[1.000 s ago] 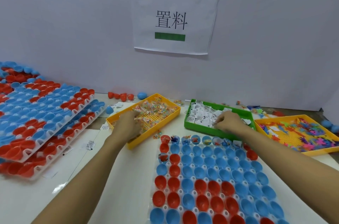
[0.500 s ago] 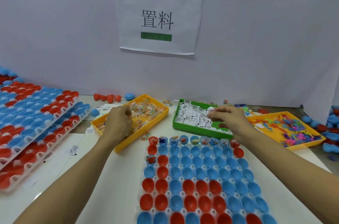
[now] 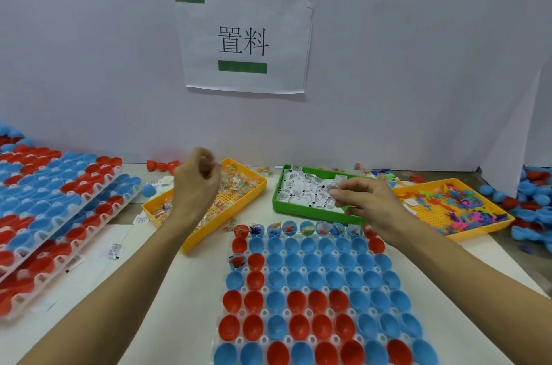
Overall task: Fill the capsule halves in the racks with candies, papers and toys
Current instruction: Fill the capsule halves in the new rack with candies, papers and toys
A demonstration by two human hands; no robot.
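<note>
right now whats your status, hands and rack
Left hand raised above yellow candy tray, fingers curled, contents blurred. Right hand pinching white paper slip over green tray. Red-and-blue capsule rack: far row filled, rest mostly empty. Nothing blocking.

We stood at a packing workstation in a small factory. A printed sign (image 3: pixel 243 40) hung on the plain partition, and sorting trays (image 3: pixel 313 210) and stacked capsule racks (image 3: pixel 44 200) crowded the bench.

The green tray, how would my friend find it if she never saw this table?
Look under the paper sign on the wall. Three trays sit in a row behind the rack of red and blue cups. The green tray is the middle one, holding white papers; both neighbours are yellow.
</note>
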